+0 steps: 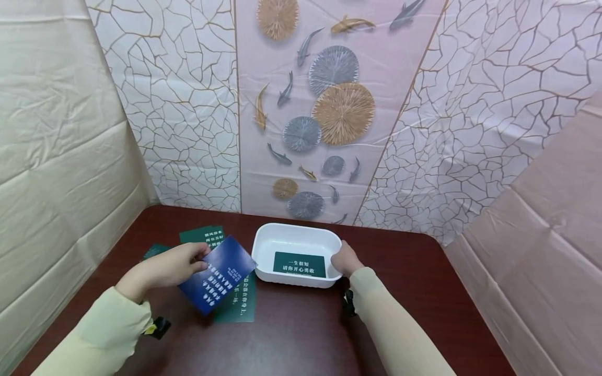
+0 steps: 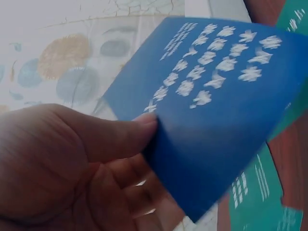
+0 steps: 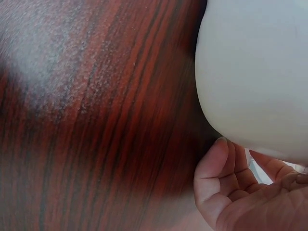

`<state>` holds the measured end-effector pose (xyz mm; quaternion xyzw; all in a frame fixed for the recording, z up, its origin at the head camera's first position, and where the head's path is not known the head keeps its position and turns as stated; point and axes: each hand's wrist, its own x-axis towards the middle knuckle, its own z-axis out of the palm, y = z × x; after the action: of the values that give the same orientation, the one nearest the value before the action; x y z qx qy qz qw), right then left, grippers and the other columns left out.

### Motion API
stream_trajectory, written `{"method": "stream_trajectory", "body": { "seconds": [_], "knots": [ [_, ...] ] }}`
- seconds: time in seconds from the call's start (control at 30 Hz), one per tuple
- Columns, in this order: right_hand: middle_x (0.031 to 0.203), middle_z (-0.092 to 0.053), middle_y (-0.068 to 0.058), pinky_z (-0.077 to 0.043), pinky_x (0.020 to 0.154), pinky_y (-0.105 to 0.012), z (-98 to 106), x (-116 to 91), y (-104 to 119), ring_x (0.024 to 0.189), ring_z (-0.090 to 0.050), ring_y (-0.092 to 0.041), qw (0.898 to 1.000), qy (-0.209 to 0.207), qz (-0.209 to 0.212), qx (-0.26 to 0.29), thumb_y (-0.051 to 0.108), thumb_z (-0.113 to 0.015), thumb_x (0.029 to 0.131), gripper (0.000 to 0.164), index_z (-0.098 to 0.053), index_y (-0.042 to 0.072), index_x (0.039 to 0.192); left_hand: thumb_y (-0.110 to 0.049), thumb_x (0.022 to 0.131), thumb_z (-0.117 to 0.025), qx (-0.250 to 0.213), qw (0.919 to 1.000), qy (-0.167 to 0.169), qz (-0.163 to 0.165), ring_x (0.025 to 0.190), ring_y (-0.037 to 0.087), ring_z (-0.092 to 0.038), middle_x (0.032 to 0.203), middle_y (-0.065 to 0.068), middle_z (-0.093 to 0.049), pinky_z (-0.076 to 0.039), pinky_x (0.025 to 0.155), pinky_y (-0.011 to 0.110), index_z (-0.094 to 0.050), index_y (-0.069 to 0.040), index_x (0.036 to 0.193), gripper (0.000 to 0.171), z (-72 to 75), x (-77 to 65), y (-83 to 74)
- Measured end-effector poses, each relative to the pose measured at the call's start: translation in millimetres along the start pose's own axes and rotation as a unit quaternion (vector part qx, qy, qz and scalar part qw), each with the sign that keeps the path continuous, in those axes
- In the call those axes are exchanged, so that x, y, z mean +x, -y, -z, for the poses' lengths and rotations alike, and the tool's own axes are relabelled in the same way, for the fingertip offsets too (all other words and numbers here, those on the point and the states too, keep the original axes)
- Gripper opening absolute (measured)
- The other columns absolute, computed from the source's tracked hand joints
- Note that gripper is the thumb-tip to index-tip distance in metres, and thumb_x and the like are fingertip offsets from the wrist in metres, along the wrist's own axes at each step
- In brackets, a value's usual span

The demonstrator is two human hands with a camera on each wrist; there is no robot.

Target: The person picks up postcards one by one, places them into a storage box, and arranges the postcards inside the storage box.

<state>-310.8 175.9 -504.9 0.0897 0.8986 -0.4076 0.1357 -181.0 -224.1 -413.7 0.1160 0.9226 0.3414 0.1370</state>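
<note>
My left hand (image 1: 166, 266) pinches a blue card (image 1: 218, 274) with white writing, holding it tilted over the table at centre-left. In the left wrist view the thumb of the left hand (image 2: 72, 154) lies on the face of the blue card (image 2: 211, 125), its fingers behind. To the right stands a white plastic basin (image 1: 296, 233) with a dark green card (image 1: 299, 265) lying inside. My right hand (image 1: 347, 259) grips the basin's right end at the rim. The right wrist view has the right hand (image 3: 245, 192) against the basin's outer wall (image 3: 250, 82).
Several green cards lie under and behind the left hand, among them one at the back (image 1: 199, 235), one at the left (image 1: 155, 250) and one in front (image 1: 242, 305). The dark red wooden table (image 1: 291, 339) meets patterned cloth walls (image 1: 188, 104) behind.
</note>
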Motion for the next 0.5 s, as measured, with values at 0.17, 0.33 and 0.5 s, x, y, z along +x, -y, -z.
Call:
{"method": "stream_trajectory", "body": {
  "seconds": [0.17, 0.33, 0.5],
  "knots": [
    [0.143, -0.038, -0.025, -0.042, 0.095, -0.056, 0.7, 0.0, -0.5, 0.124, -0.043, -0.037, 1.000, -0.003, -0.001, -0.003, -0.007, -0.050, 0.090, 0.066, -0.022, 0.000, 0.150, -0.012, 0.101, -0.052, -0.032, 0.9979, -0.057, -0.001, 0.083, 0.019, -0.060, 0.095, 0.006, -0.059, -0.055, 0.072, 0.040, -0.053, -0.007, 0.111, 0.011, -13.9, 23.6, -13.7],
    [0.144, -0.037, -0.023, -0.042, 0.096, -0.056, 0.6, 1.0, 0.1, 0.124, -0.043, -0.036, 1.000, -0.003, -0.011, 0.001, -0.005, -0.051, 0.090, 0.068, -0.021, 0.002, 0.151, -0.013, 0.101, -0.051, -0.065, 0.9896, -0.127, -0.021, 0.078, 0.019, -0.064, 0.093, 0.007, -0.062, -0.055, 0.066, 0.036, -0.053, -0.009, 0.106, 0.007, -30.0, 50.9, -25.8],
    [0.144, -0.037, -0.023, -0.042, 0.096, -0.055, 0.6, -0.1, 1.8, 0.123, -0.043, -0.035, 1.000, -0.004, -0.021, -0.001, -0.005, -0.051, 0.091, 0.067, -0.021, 0.002, 0.151, -0.019, 0.101, -0.054, -0.072, 0.9793, -0.188, -0.026, 0.079, 0.019, -0.062, 0.092, 0.006, -0.062, -0.054, 0.067, 0.035, -0.058, -0.010, 0.106, 0.011, -41.9, 77.6, -42.6]
  ]
}}
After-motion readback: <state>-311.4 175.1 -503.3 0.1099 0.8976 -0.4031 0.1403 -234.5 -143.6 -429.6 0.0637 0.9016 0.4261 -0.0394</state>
